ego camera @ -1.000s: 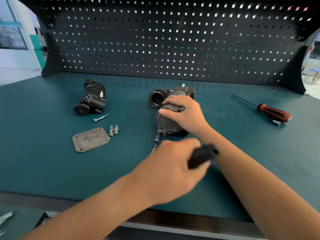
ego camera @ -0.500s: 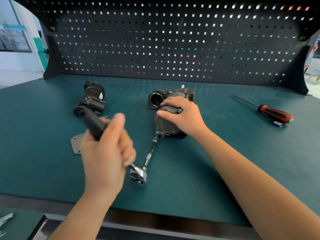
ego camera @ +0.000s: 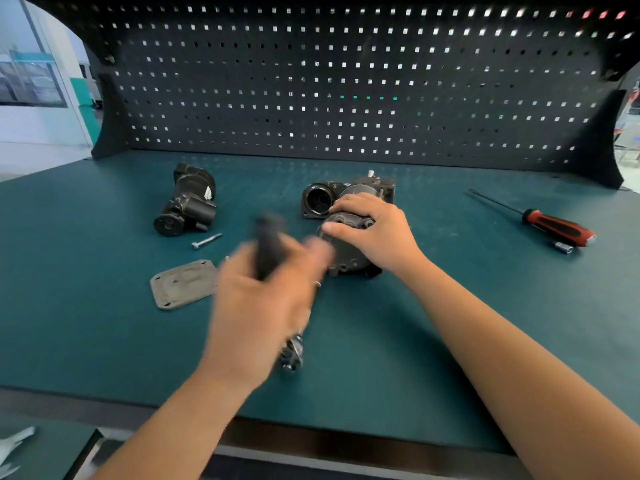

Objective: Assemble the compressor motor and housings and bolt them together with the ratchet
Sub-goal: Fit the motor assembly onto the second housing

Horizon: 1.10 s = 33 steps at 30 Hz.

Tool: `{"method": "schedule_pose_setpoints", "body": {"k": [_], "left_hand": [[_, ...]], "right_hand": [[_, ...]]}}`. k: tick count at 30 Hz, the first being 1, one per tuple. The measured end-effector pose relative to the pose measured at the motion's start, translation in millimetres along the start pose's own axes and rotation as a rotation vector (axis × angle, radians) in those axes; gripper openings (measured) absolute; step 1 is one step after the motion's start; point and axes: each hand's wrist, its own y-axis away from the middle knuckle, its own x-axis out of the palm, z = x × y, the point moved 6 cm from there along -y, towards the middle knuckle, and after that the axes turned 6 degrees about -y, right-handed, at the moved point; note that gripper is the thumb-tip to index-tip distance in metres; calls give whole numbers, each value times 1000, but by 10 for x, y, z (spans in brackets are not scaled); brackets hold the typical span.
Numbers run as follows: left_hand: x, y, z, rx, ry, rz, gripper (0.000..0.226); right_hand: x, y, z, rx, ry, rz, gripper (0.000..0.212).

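A black pegboard (ego camera: 346,81) is standing across the far side of the scene. In front of it a dark green bench top (ego camera: 485,323) is spreading to the near edge.

The right hand (ego camera: 377,230) is reaching in from the near right. It is holding the round housing (ego camera: 346,252) at the middle of the bench. Its fingers are curling over the top of the housing, close together, and the thumb is pressing on the near left face. Just behind this part, a rear housing (ego camera: 317,200) with a round opening is lying, touching it; whether the two are joined I cannot tell.

The left hand (ego camera: 263,306) is coming in from the near left and is strongly blurred. Its fingers are clamping around the black handle of the ratchet (ego camera: 268,244), which is pointing up and away from the hand. The metal head of the ratchet is showing below the hand, on the near side. The bar toward the round housing is mostly hidden by the hand, so I cannot tell if it is touching a bolt.

The motor (ego camera: 188,206) is lying at the far left, well apart from both hands. A grey cover plate (ego camera: 181,287) is lying flat near the left hand. At the far right a screwdriver (ego camera: 554,228) with a red and black handle is lying at an angle. A long bolt (ego camera: 206,240) is lying between the motor and the plate. A small socket (ego camera: 562,247) is lying just beside the screwdriver handle.
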Motion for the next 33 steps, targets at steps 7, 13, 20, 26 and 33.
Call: {"method": "schedule_pose_setpoints", "body": {"k": [7, 13, 20, 26, 33], "left_hand": [[-98, 12, 4, 57, 44, -132, 35], [634, 158, 100, 247, -830, 567, 36], [327, 48, 33, 170, -516, 386, 39], [-588, -4, 142, -99, 277, -454, 59], [42, 21, -10, 45, -32, 62, 44]], "right_hand": [[-3, 8, -13, 11, -16, -32, 21], [-21, -6, 18, -7, -3, -29, 21], [-18, -5, 4, -4, 37, -13, 20], [-15, 6, -5, 2, 21, -27, 21], [0, 15, -19, 6, 21, -40, 22]]}}
